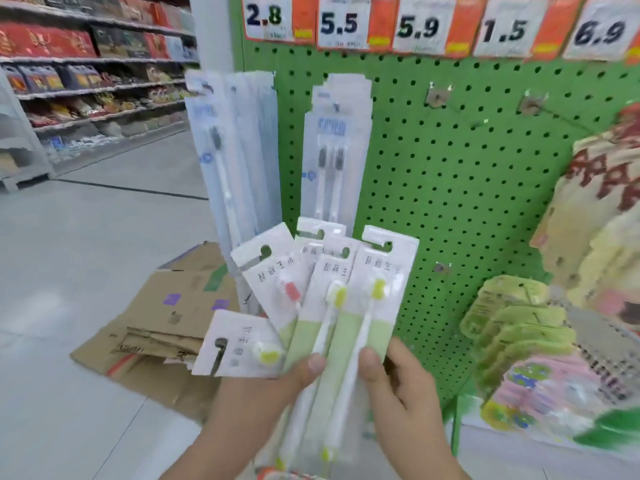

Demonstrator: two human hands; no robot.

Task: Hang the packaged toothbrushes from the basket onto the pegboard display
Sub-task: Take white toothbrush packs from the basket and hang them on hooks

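A fan of several packaged toothbrushes [332, 306], white cards with green lower halves, is held up in front of the green pegboard [450, 188]. My left hand [263, 396] grips the fan from the left, thumb on the front. My right hand [398, 386] pinches the rightmost pack [377, 292], thumb on its face. One pack [239, 344] lies sideways at the left of the fan. Taller toothbrush packs [332, 150] hang on the board behind. Bare pegs [438, 95] stick out to the right. The basket is not in view.
Price tags [415, 26] line the top of the board. Green and patterned packs [519, 327] hang at the right. Flattened cardboard boxes [166, 320] lie on the floor at the left. Stocked shelves [90, 81] run along the aisle at the far left.
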